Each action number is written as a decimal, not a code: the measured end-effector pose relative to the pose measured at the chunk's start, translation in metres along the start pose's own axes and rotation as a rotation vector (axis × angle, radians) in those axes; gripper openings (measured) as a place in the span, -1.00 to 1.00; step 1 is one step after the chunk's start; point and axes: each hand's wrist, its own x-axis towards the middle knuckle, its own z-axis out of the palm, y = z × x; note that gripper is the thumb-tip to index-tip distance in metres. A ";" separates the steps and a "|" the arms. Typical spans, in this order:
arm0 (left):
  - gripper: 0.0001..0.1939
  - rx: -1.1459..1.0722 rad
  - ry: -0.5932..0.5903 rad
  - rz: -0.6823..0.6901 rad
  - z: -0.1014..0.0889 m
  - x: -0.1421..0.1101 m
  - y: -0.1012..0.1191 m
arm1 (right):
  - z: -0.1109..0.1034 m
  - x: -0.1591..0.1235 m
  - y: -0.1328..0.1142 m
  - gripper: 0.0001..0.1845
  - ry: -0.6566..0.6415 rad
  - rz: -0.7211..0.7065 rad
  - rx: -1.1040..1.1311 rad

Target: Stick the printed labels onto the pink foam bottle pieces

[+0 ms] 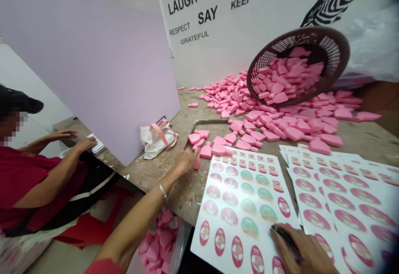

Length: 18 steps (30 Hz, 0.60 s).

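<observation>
My left hand [186,162] is over the near part of the table, its fingertips closed on a small pink bottle-shaped piece [197,162]. More pink pieces [218,145] lie just beyond it, some touching the sheet's upper edge. Low on the right, my right hand [299,251] is closed around a slim black tool [285,237] whose working end I cannot make out. That hand rests on a white sticker sheet [226,203] printed with pink and green oval and round labels. Part of the sheet's lower right is hidden under the hand.
A brown basket [341,54] lies tipped, spilling pink pieces. More sticker sheets [330,191] overlap at right. A white cloth bag [152,141] stands beside a lilac panel [102,66]. Below the table edge is a plastic bag of pink pieces [158,245]. Another person [40,178] sits left.
</observation>
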 end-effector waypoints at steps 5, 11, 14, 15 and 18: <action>-0.64 -0.027 -0.080 -0.011 0.010 0.013 0.019 | -0.012 0.006 -0.020 -0.65 -0.070 0.110 0.000; -0.60 -0.271 -0.014 0.092 0.010 -0.064 0.020 | -0.033 0.027 -0.025 -0.70 -0.224 0.432 0.200; -0.57 -0.776 -0.187 0.089 0.029 -0.128 0.042 | -0.040 0.041 -0.026 -0.71 -0.204 0.455 0.209; -0.59 -0.928 -0.253 0.084 0.037 -0.146 0.051 | -0.040 0.043 -0.027 -0.72 -0.197 0.424 0.189; -0.63 -1.171 -0.361 -0.003 0.052 -0.182 0.073 | -0.034 0.038 -0.033 -0.79 -0.168 0.288 0.099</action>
